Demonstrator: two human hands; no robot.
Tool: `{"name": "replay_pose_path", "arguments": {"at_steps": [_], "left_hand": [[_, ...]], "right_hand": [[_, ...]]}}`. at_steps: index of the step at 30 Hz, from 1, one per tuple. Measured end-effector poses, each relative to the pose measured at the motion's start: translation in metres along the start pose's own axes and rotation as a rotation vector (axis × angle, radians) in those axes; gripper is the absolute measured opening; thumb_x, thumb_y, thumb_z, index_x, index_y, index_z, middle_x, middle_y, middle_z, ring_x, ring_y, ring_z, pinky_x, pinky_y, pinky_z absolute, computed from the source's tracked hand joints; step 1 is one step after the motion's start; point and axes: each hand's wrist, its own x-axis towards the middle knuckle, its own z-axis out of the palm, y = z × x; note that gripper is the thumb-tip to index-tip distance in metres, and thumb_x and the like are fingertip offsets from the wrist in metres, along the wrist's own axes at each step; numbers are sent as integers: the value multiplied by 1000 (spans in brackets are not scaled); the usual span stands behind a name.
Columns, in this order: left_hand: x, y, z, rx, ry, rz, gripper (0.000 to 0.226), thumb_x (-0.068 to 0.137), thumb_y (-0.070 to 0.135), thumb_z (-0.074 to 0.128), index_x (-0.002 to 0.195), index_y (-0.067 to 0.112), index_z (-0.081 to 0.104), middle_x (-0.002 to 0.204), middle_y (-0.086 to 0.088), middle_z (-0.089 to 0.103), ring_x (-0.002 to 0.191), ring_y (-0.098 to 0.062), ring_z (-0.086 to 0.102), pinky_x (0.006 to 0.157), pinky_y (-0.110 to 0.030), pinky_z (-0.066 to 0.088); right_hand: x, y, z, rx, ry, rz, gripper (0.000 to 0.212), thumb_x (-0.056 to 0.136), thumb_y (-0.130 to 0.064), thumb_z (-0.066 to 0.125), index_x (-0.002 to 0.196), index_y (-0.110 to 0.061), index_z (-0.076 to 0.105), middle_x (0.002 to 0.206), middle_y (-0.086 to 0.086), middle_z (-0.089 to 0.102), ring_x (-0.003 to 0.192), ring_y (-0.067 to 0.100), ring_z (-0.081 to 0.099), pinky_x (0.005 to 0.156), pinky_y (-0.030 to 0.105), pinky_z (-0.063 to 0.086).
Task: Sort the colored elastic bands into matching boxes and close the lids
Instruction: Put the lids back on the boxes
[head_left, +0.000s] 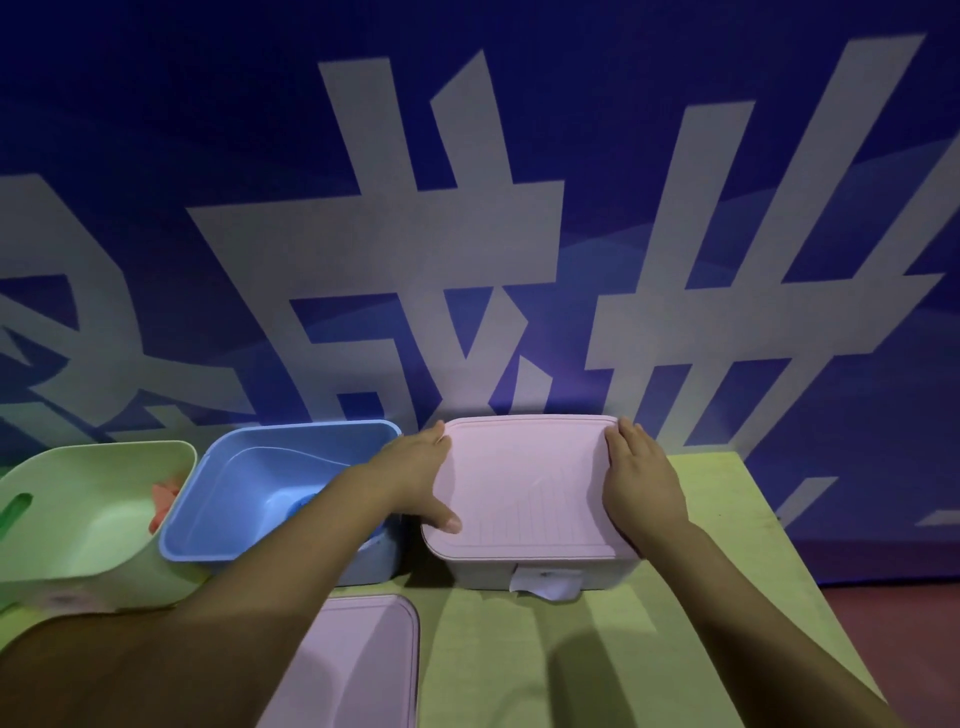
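Sitting on the pink box (540, 574), the pink lid (524, 483) lies between both hands: left hand (421, 473) at nine o'clock, right hand (641, 480) at three, each pressing its edge with nearly straight fingers. An open blue box (260, 499) stands just beside the left hand.

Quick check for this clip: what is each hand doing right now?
Left hand: open, fingers along the left edge of the pink lid, thumb resting on top.
Right hand: open, lying flat on the lid's right edge.

The scene is dim with a blue-violet cast. Forearms throw long shadows toward the viewer across the desk (727, 519). Wide-angle distortion bends the edges, and detail is soft.
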Motion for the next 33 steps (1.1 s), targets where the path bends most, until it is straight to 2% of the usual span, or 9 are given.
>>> {"name": "replay_pose_path", "arguments": {"at_steps": [7,13,16,19,23,25,27,30,33], "left_hand": [[-1,-12,9,-145,-47,20,104,80,42,70,150,20,-2,159,4,-10,143,-25,17,113,-40,26],[-17,7,9,207,192,-30,76,80,53,64,141,19,35,155,-5,19,137,-28,23,113,-48,12],[-39,12,15,156,379,-38,55,85,43,59,133,18,46,144,-4,36,130,-25,32,110,-42,18],[-74,-2,32,-48,516,-77,49,87,41,58,130,19,50,143,-2,39,130,-24,36,106,-36,23],[-135,-39,65,-366,735,-97,41,83,27,67,121,12,60,132,-9,51,120,-28,49,101,-36,35],[-168,-63,91,-552,770,-124,36,81,24,66,113,8,63,118,-9,57,109,-22,54,95,-33,41],[-194,-91,129,-779,688,-284,27,84,19,66,108,8,64,109,-5,58,102,-19,56,91,-33,45],[-220,-123,187,-1095,605,-563,19,79,6,69,96,0,65,100,-23,67,96,-32,63,88,-38,47],[-239,-135,219,-1017,524,-669,14,85,-1,60,96,-4,68,95,-20,67,90,-31,61,79,-33,44]], "right_hand": [[1,-4,3,-23,17,30,48,101,-26,33,146,-17,21,155,1,22,143,23,20,114,39,22],[-11,-17,-15,-205,66,-31,53,97,-32,44,146,-23,24,159,1,9,146,24,6,114,47,-6],[-32,-42,-27,-35,154,-69,44,94,-17,51,138,-21,42,155,5,25,141,27,25,116,44,13],[-77,-69,-23,274,245,-197,35,88,-7,57,123,-9,59,140,12,47,126,30,45,105,38,35],[-152,-103,11,531,249,-446,22,83,-6,55,103,-8,65,114,7,59,106,15,52,90,22,40],[-182,-118,41,655,126,-348,22,85,-6,52,103,-11,64,109,1,54,101,13,54,86,24,44],[-202,-131,70,758,-75,-86,26,87,-2,55,111,-10,61,113,4,53,105,21,58,85,29,47],[-211,-145,98,737,-265,177,34,87,-7,57,121,-3,56,123,16,57,111,31,56,89,33,46],[-211,-160,112,651,-315,244,39,85,-7,57,124,-2,55,120,20,60,108,35,57,87,34,46]]}}
